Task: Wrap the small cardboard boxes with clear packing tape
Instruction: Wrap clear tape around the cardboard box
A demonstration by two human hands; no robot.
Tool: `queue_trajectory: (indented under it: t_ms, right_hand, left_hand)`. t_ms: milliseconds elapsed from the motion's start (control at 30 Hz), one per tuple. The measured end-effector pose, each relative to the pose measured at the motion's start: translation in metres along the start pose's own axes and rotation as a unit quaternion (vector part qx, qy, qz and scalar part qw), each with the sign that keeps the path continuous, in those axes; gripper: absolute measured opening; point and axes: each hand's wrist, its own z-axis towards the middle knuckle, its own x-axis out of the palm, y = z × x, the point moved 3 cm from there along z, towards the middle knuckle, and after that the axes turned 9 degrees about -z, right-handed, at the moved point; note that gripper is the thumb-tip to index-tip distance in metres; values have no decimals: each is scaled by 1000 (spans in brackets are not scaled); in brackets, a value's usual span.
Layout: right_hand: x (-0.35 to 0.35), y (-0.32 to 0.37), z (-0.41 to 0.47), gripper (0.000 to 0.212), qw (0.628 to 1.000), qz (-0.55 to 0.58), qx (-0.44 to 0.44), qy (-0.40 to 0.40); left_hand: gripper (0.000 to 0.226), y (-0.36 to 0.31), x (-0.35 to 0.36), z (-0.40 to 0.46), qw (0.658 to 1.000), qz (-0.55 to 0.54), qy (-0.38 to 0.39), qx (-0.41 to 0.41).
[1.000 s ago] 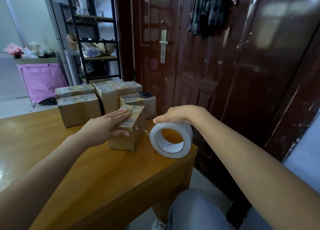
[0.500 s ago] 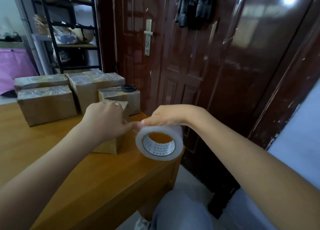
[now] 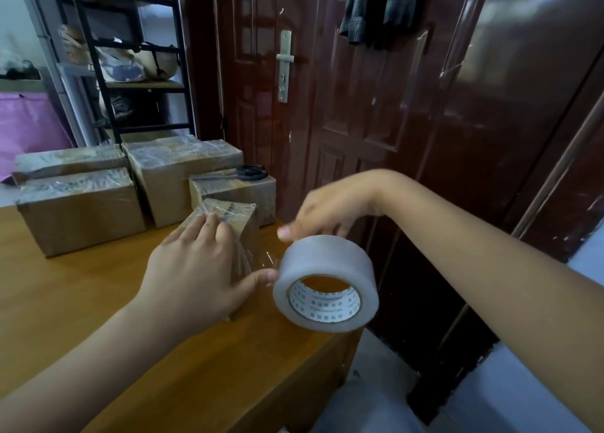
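- Head view, far left of the frame: a pink cloth [image 3: 26, 128] hangs at the edge, and beside it a black shelf rack [image 3: 130, 57] stands with bags on its boards.
- Left of centre, on the wooden table [image 3: 81, 295]: four taped cardboard boxes [image 3: 81, 210] stand together at the back, and black scissors [image 3: 248, 172] lie on top of the rightmost, lowest one.
- Centre: the left hand [image 3: 192, 269] lies flat over the small box [image 3: 243, 233] with fingers straight on its top and the thumb stretched along its near side toward the roll; the box stands on the table, already glossy with clear film.
- Just right of centre: the tape roll [image 3: 327, 285] stands on edge near the table's right corner, with a clear strip running from it to the box.
- Right: the right hand [image 3: 327, 210] reaches from above, fingers curled onto the top of the roll.
- Behind, upper right: a dark red door [image 3: 359, 106] with dark clothing [image 3: 382, 8] hanging at the top.
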Motion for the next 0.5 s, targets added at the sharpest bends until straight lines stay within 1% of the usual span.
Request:
queue_trajectory:
  t_ms: [100, 167, 233, 300, 367, 433, 500]
  right_hand:
    - [-28, 8, 23, 50, 988, 44, 6, -150]
    - [-45, 11, 45, 41, 968, 28, 25, -248]
    - [-59, 12, 72, 30, 948, -18, 44, -316]
    - [-69, 7, 98, 23, 931, -41, 60, -358]
    - [-76, 2, 119, 26, 921, -38, 57, -383]
    - [-76, 1, 133, 30, 920, -29, 43, -388]
    - [-74, 0, 145, 30, 926, -24, 28, -375]
  left_hand:
    - [103, -1, 0, 0, 1000, -4, -14, -13]
    - [104, 0, 1, 0, 1000, -7, -10, -15]
    - [104, 2, 1, 0, 1000, -14, 2, -21]
    - [105, 2, 1, 0, 999, -17, 7, -27]
    - [106, 2, 1, 1, 999, -18, 7, -31]
    - [107, 2, 2, 2, 999, -21, 9, -34]
    - [106, 1, 2, 2, 999, -24, 16, -34]
